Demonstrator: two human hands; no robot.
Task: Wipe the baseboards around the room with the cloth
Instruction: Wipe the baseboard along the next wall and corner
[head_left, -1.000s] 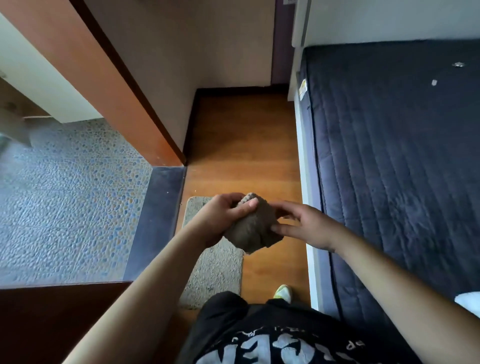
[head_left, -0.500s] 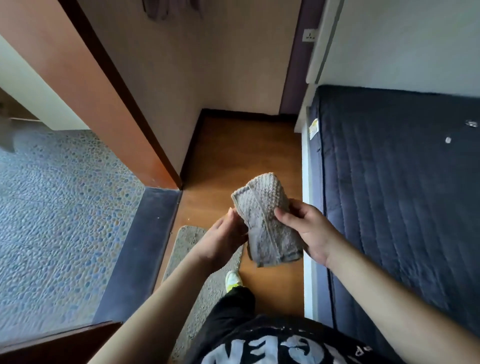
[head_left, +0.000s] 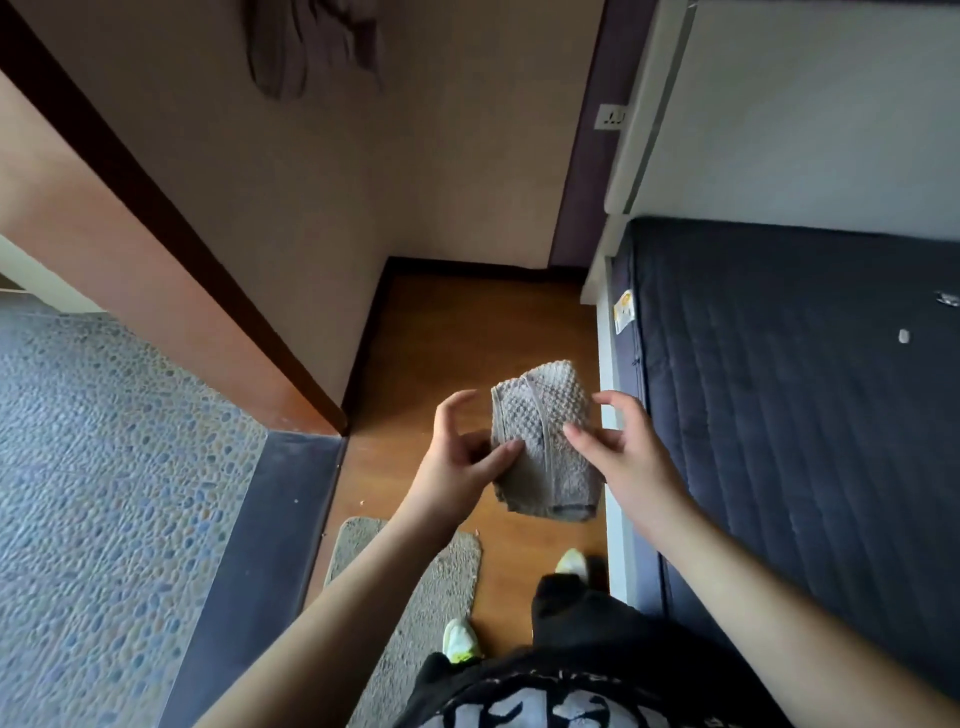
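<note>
A: What do you have in the head camera, from the biggest thing down?

B: I see the dark mattress (head_left: 805, 415) at the right, the pebble floor (head_left: 104, 467) at the left, and the wooden floor (head_left: 467, 338) between them. The dark baseboard (head_left: 478, 265) runs along the far wall and down the left wall to the door frame (head_left: 171, 270). A small mat (head_left: 415, 582) lies under the left arm.

A: And the cloth?

B: The cloth (head_left: 545, 457) is folded and held up in the air over the wooden floor, between the 2 hands. The left hand (head_left: 462, 462) pinches its left edge with the thumb on top. The right hand (head_left: 623, 457) is spread, with fingertips on the front of the cloth; I cannot tell if it really grips.

A: Which step is this?

B: I judge it is the preparation: the cloth is being folded into a pad, and no baseboard is wiped yet. The next move calls for 1 firm grip, then bending down to the corner.

A: Anything you cannot see?

B: Yes. The baseboard behind the bed is hidden, the far fingers are behind the cloth, and the dark thing hanging on the wall (head_left: 311, 47) is blurred and cut off.
</note>
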